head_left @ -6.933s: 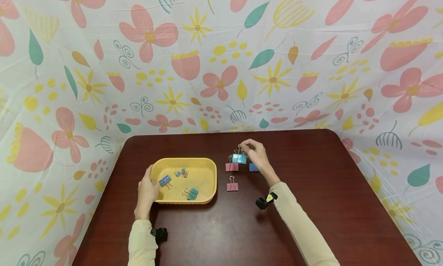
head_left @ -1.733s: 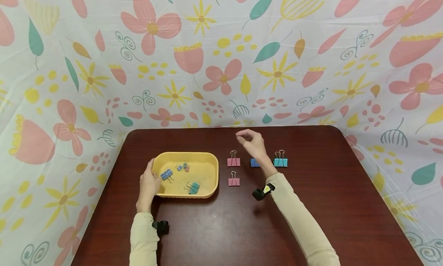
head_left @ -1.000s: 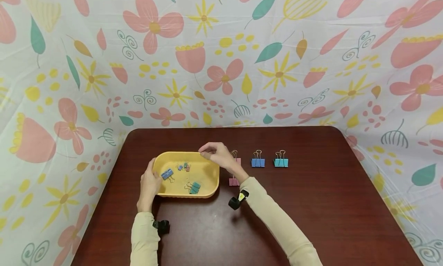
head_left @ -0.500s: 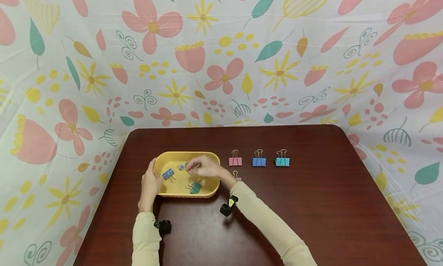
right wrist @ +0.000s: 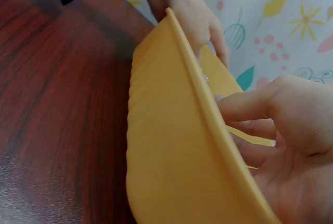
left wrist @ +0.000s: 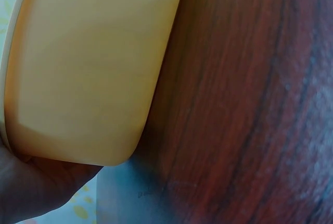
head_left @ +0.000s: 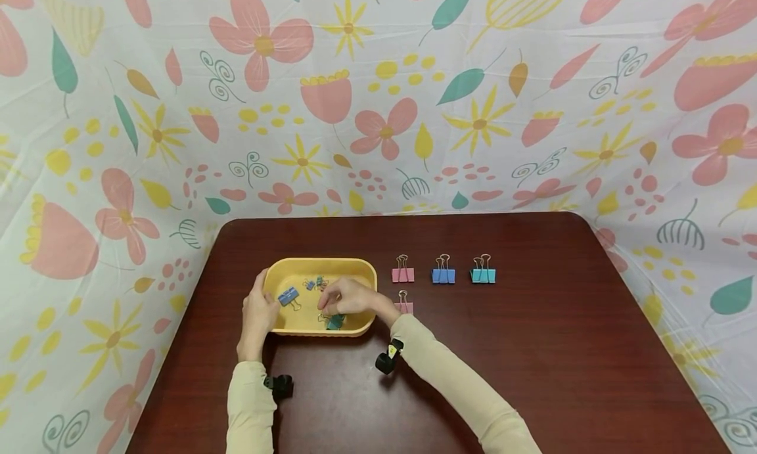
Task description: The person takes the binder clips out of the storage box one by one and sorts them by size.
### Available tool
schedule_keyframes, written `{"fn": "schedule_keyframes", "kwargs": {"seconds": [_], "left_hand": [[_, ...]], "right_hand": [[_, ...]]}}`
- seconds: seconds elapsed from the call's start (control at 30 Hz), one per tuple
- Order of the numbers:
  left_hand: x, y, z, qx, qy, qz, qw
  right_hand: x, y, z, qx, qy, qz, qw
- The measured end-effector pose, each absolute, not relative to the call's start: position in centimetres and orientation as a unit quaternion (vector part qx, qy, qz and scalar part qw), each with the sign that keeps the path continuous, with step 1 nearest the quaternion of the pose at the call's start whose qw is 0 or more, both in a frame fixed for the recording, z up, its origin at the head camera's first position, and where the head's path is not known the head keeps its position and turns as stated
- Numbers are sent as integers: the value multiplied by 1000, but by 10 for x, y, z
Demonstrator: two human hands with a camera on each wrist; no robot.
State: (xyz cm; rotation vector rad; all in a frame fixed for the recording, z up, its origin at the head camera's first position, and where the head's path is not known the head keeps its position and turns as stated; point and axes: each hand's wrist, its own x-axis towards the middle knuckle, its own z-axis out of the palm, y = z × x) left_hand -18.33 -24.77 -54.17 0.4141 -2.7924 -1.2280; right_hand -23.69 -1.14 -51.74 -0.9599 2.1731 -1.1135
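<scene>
One yellow tray (head_left: pixel 303 320), left hand (head_left: pixel 257 314) clasping it; inside, right hand (head_left: pixel 349 297), grip unclear, should pinch teal binder clip (head_left: pixel 335 322) firmly.

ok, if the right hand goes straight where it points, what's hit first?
Likely the larger blue clip, ahead of the right hand in the yellow tray; depth is unclear, so the teal clip or the tray's floor could come first.

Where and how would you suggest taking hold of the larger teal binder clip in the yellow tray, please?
I would pinch the larger teal binder clip by its wire handles, coming from above: they point left, away from its body, while the walls of the yellow tray likely hinder a low sideways approach.
</scene>
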Motion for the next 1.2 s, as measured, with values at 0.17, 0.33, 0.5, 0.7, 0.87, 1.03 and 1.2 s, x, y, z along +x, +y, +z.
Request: {"fn": "schedule_keyframes", "kwargs": {"seconds": [0.17,0.33,0.5,0.7,0.87,1.03,1.2], "left_hand": [[-183,-247,-542,135,-907,-398,29],[-183,-245,-542,135,-908,-395,31],[-182,-244,-541,133,-908,-397,31],[-180,-245,-541,135,-908,-395,39],[-180,-246,-540,135,-905,-402,34],[-180,-247,-539,134,-908,-397,17],[-180,-247,-539,132,-909,-396,19]], "right_hand": [[-235,-10,-520,-356,799,-408,259],[-235,-8,-521,-370,801,-402,245],[-238,-5,-516,-369,810,-403,213],[-243,-2,-506,-359,792,-449,208],[-245,3,-498,-335,793,-470,195],[-247,12,-495,-310,796,-489,178],[-249,27,-491,-262,784,-534,178]]}}
